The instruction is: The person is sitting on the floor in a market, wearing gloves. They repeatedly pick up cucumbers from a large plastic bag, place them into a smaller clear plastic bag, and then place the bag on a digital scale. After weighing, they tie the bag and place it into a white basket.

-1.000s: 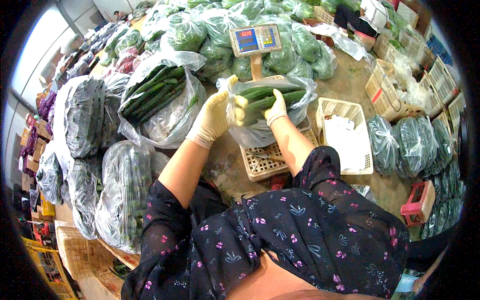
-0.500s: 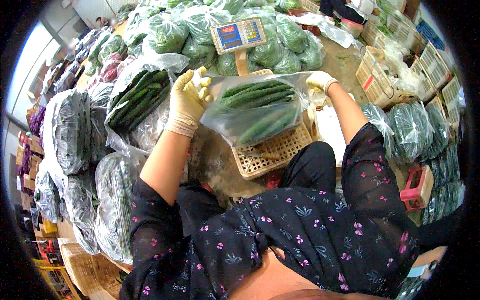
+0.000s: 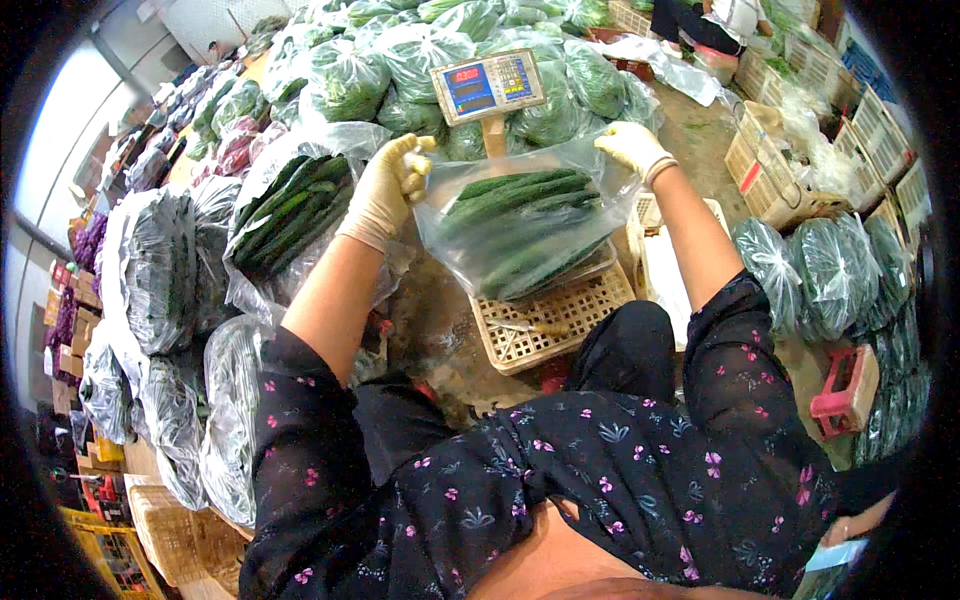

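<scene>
A clear plastic bag [image 3: 440, 240] hangs stretched between my two gloved hands, several dark green cucumbers [image 3: 530, 205] lying inside it. My left hand [image 3: 398, 178], in a cream glove, is closed on the bag's left upper corner. The opposite upper corner is pinched in my right hand [image 3: 635, 152], gloved alike. Under the bag stands a cream plastic crate [image 3: 540, 330], turned with its holed face up, and a thin tool with a brownish handle [image 3: 545, 327] lies on it. Behind the bag rises a scale display [image 3: 488, 87] on a post, its digits lit red.
An open bag of cucumbers [image 3: 290, 215] lies left of my arm, beside full tied bags [image 3: 160, 270]. Bags of greens [image 3: 345, 80] are piled behind the scale. Crates [image 3: 765, 170] and bagged produce [image 3: 835, 270] stand at right, near a red-and-cream stool [image 3: 845, 390]. Another person sits far back.
The bag has risen a little at its corners, and the cucumbers have shifted lower and closer together inside it. The lit reading on the scale has changed. The whole view has shifted slightly.
</scene>
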A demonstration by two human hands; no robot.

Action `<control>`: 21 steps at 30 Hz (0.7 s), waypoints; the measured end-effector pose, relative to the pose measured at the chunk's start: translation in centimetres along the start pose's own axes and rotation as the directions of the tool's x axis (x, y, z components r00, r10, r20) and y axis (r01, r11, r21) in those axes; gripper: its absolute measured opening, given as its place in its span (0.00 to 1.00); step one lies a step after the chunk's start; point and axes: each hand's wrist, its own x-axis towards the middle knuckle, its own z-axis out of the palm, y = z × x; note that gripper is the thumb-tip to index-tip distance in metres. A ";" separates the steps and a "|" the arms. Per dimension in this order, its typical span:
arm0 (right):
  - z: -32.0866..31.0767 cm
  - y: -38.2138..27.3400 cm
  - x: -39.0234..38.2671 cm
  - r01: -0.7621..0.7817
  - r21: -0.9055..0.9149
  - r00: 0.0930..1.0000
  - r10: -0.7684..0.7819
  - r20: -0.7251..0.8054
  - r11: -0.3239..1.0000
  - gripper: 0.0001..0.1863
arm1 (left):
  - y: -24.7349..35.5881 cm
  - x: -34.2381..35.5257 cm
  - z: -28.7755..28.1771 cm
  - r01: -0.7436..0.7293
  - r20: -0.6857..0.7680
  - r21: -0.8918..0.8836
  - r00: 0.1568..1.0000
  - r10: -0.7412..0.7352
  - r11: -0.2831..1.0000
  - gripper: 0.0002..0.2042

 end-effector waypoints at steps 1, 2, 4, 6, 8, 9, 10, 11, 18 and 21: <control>-0.3 0.2 0.0 -0.039 0.113 0.996 0.030 0.084 0.993 0.23 | -0.6 -0.2 0.4 -0.010 -0.017 -0.024 1.000 0.009 1.000 0.19; -1.0 0.5 -0.1 -0.090 0.216 0.984 0.054 0.167 0.972 0.21 | -1.0 -0.5 0.9 -0.020 -0.028 -0.052 0.999 0.018 0.998 0.19; -1.6 0.8 -0.6 -0.185 0.349 0.952 0.080 0.294 0.919 0.18 | -1.7 -0.3 0.5 -0.002 0.030 -0.095 1.000 0.005 0.995 0.18; -2.0 0.0 -1.6 -0.254 0.416 0.923 0.089 0.375 0.873 0.16 | -2.4 -1.1 1.5 -0.011 0.016 -0.109 1.000 0.013 0.994 0.18; -2.7 -1.4 -3.1 -0.184 0.389 0.940 0.046 0.338 0.903 0.17 | -3.3 -1.7 1.5 0.004 0.042 -0.111 0.999 0.001 0.994 0.17; -2.8 -2.4 -4.1 -0.142 0.402 0.951 0.012 0.308 0.905 0.17 | -3.9 -2.1 1.4 0.002 0.028 -0.133 1.000 0.002 0.991 0.18; -2.9 -3.4 -4.9 -0.100 0.413 0.960 -0.021 0.278 0.905 0.18 | -4.8 -2.3 0.9 -0.001 0.015 -0.156 1.000 0.003 0.988 0.18; -3.0 -4.3 -5.6 -0.085 0.441 0.959 -0.047 0.278 0.894 0.17 | -5.7 -2.3 -0.3 -0.032 0.061 -0.156 0.997 0.042 0.987 0.18; -0.9 -11.7 -13.5 0.166 0.730 0.836 -0.487 0.252 0.663 0.11 | -9.2 -5.7 -3.9 -0.205 -0.226 -0.085 0.957 0.182 0.975 0.22; 1.9 -15.8 -17.1 0.054 0.821 0.730 -0.583 0.356 0.568 0.11 | -11.5 -8.7 -5.8 -0.372 -0.370 -0.130 0.878 0.304 0.919 0.21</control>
